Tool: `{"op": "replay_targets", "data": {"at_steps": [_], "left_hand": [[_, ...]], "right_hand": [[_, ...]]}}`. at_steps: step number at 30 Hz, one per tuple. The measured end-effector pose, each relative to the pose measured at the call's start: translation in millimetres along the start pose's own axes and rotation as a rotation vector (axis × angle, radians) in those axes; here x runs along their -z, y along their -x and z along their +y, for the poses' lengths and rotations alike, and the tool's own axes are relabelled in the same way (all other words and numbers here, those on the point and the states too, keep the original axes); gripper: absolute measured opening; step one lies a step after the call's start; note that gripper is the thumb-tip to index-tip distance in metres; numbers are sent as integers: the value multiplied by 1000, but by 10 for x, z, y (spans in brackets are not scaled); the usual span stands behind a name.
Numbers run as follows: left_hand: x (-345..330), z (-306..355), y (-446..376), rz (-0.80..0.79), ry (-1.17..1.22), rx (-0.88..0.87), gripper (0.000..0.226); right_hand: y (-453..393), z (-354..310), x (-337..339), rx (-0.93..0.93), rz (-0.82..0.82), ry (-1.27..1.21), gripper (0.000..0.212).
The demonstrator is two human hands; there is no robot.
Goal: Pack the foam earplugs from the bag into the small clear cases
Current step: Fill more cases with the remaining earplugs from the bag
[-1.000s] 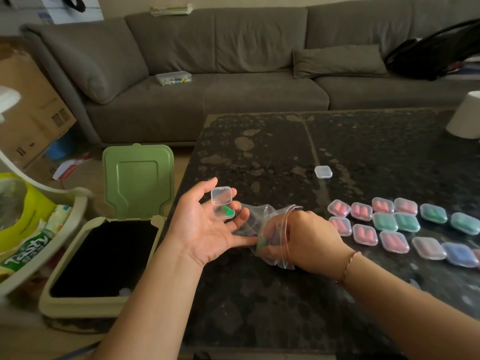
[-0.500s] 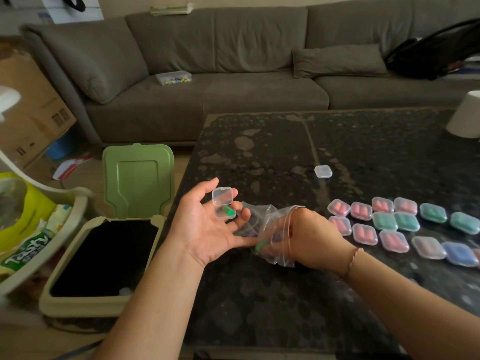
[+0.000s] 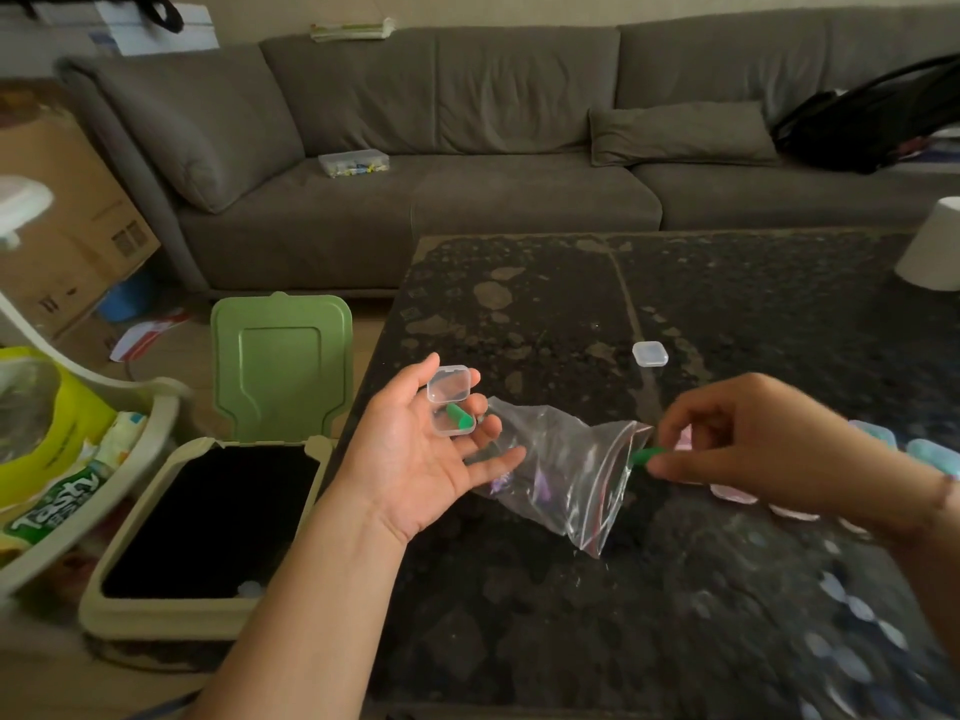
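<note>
Clear crinkly plastic is pretty much the whole scene: the zip bag (image 3: 566, 472) is lying slack on the dark speckled stone table (image 3: 571, 615) between the two hands, its open mouth facing the right hand, with a few pale purple earplugs showing faintly through it.

The left hand (image 3: 415, 454) is sitting palm up with relaxed fingers, cradling a small open case (image 3: 451, 407), lid flipped up, with one green earplug (image 3: 461, 414) already lying inside. Its fingertips are touching the closed end of the bag.

The right hand (image 3: 748, 439) is hovering just past the bag's mouth, pinching a second green earplug (image 3: 647, 453) between thumb and fingers. It's a soft foam cylinder, clear of the bag.

Beyond the right hand, one shut empty case (image 3: 650, 353) is sitting alone on the table. Behind and under the right wrist, the filled cases (image 3: 737, 493) are mostly getting blocked by the hand and blurred, so I can't count them; pink and teal ones are peeking out.

Left of the left hand, off the table edge, a cream bin (image 3: 202, 532) is standing with its green lid (image 3: 280, 366) flipped up. Far behind both hands a grey fabric sofa (image 3: 467, 148) is running across the room.
</note>
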State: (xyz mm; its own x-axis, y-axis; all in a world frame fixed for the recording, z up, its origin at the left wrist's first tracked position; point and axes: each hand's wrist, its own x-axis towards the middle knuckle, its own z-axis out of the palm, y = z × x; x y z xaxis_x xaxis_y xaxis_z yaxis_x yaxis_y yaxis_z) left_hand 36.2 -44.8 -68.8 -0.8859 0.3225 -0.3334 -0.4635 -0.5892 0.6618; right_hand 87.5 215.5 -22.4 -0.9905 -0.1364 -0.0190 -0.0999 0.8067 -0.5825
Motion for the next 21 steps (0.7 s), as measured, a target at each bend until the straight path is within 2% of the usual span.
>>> {"op": "replay_targets", "data": {"at_steps": [5,7,15,21], "left_hand": [[-258,-262,74,-53,1,-169,42],[-332,-395,118,-103,-7,-189,42],[-341,-528,143,-263,58,-222,39],[-343,-599,141,-355,99,-262,34]], "right_hand": [[115,-350,-224,203,385,-316,22],[116,-476,-415,244,459,-321,22],[52,-473,-593,215,451,-301,34],[71,-482,-597,180,435,-312,27]]}}
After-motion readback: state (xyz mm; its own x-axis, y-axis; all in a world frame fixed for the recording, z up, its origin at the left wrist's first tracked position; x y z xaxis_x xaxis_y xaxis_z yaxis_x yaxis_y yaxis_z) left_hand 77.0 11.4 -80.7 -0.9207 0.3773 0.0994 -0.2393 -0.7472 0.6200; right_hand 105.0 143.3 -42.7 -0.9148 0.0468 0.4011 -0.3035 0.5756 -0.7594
